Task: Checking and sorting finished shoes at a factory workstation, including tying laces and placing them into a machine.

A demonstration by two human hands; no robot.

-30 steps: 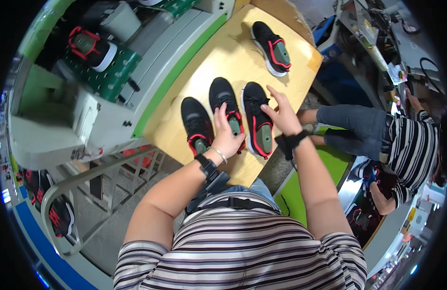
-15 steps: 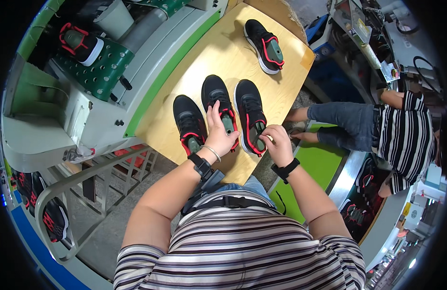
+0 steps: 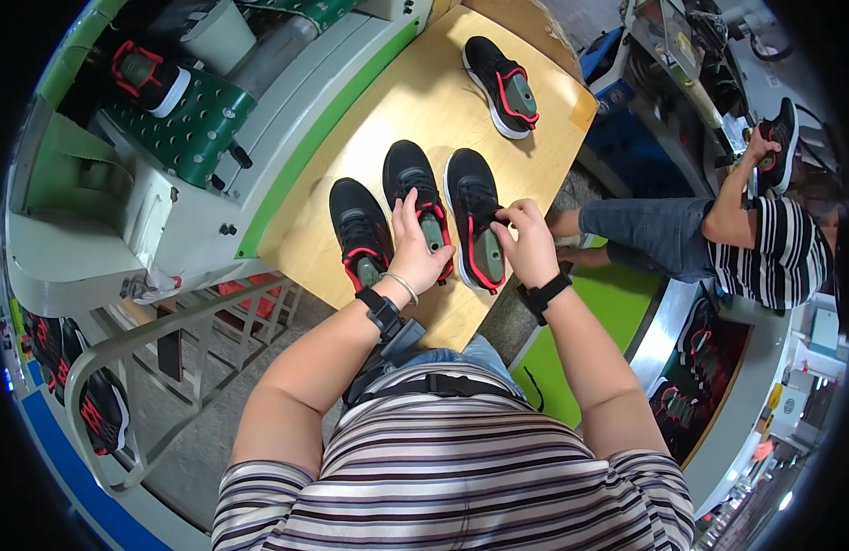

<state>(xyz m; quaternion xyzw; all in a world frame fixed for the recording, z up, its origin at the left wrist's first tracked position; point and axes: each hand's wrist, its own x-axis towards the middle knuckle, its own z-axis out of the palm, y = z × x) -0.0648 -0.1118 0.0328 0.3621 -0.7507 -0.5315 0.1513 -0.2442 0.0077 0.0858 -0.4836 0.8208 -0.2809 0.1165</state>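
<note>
Right-hand one of near row: black fabric sneaker with red collar trim (image 3: 476, 204), on pale wooden surface (image 3: 374, 129), long axis near–far, toe far. Right hand (image 3: 533, 246) nearer, just right, fingertips at collar; left hand (image 3: 419, 259) over adjacent black, red-trimmed sneaker (image 3: 409, 168). Cannot tell either's grip.

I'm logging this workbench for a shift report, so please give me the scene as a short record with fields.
Left hand: over the opening of the middle shoe
Right hand: thumb and forefinger at the collar of the right shoe; firmness of grip unclear
Near row: those two plus the left shoe, toes pointing away
Far end: fourth shoe on the wooden table
Colours: black, red trim
Left side: green belt carrying another shoe
</note>
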